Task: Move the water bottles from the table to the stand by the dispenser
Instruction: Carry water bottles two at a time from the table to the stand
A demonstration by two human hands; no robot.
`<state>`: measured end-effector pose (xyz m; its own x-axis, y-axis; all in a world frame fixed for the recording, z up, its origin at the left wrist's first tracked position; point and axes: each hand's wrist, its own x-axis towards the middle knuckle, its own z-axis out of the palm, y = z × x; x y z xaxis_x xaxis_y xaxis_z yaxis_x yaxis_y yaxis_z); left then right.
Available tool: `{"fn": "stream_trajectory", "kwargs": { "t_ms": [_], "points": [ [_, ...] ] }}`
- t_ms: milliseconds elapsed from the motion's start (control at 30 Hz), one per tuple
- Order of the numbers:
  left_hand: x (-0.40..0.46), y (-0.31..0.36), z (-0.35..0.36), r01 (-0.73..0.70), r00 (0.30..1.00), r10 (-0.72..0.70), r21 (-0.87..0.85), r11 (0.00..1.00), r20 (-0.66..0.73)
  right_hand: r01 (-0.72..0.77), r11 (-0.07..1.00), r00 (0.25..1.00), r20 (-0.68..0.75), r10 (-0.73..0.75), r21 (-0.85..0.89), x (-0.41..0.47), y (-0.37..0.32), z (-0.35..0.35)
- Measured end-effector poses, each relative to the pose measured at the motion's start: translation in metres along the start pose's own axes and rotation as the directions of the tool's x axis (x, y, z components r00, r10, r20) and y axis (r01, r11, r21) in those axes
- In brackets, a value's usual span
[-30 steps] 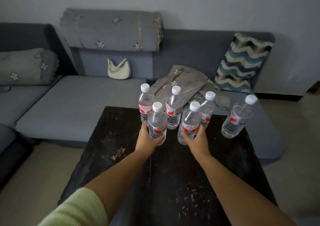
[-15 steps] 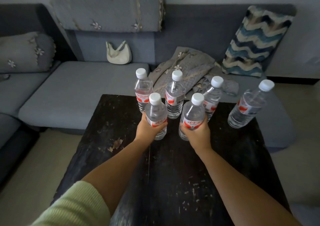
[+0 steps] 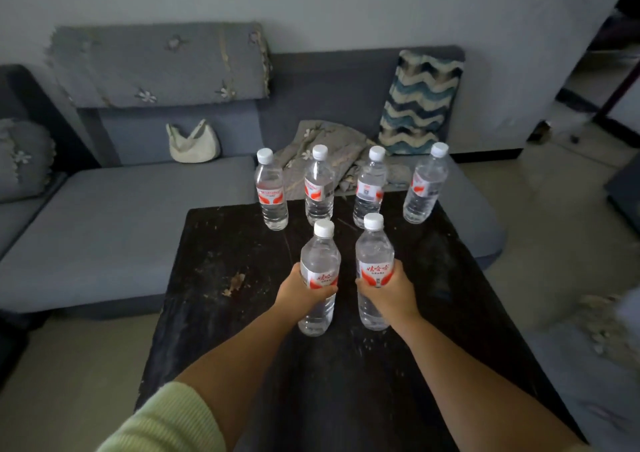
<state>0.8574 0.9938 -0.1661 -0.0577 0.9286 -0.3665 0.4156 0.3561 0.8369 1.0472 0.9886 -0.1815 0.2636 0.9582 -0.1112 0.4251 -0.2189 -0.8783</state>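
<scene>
The left hand [image 3: 300,290] is wrapped around the left held bottle [image 3: 319,278], with the fingers curled over its red and white label, about halfway up. The right hand [image 3: 389,290] grips the right held bottle [image 3: 374,271] the same way, at its label. Each bottle sticks up out of the hand, with its white cap on top and its bottom showing below the hand. Both bottles stand almost straight up, long way up and down, and are side by side, just apart. They are over the middle of the black table [image 3: 214,278]; I cannot tell if their bottoms touch it. Four more bottles stand upright in a row along the far edge of the table: the far-left bottle [image 3: 272,191], the second bottle [image 3: 318,186], the third bottle [image 3: 370,188] and the far-right bottle [image 3: 425,184] near the far right corner. All have caps pointing up. Behind the table is a grey sofa [image 3: 121,216] with a small white bag [image 3: 193,143], a crumpled grey cloth [image 3: 325,139] and a wavy striped cushion [image 3: 419,101] on it. A light green sleeve [image 3: 166,420] covers the left arm.
</scene>
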Motion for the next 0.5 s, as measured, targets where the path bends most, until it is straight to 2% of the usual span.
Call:
{"fn": "stream_trajectory", "kwargs": {
  "t_ms": [167,267,500],
  "points": [
    [-0.051,-0.023,-0.002,-0.011,0.987,0.009,0.012,1.000,0.160,-0.125,0.992,0.991,-0.057,0.123,-0.037,-0.065,0.013,-0.026],
    [-0.080,-0.029,-0.001,-0.073,0.962,0.055,0.056,0.996,0.269,-0.182,0.983,0.975,-0.132,0.179,-0.005,-0.114,0.021,-0.038],
    [-0.134,-0.017,0.024,-0.236,0.854,0.149,0.115,0.965,0.498,-0.285,0.957,0.900,-0.328,0.288,0.060,-0.207,0.035,-0.073]
  ]
}}
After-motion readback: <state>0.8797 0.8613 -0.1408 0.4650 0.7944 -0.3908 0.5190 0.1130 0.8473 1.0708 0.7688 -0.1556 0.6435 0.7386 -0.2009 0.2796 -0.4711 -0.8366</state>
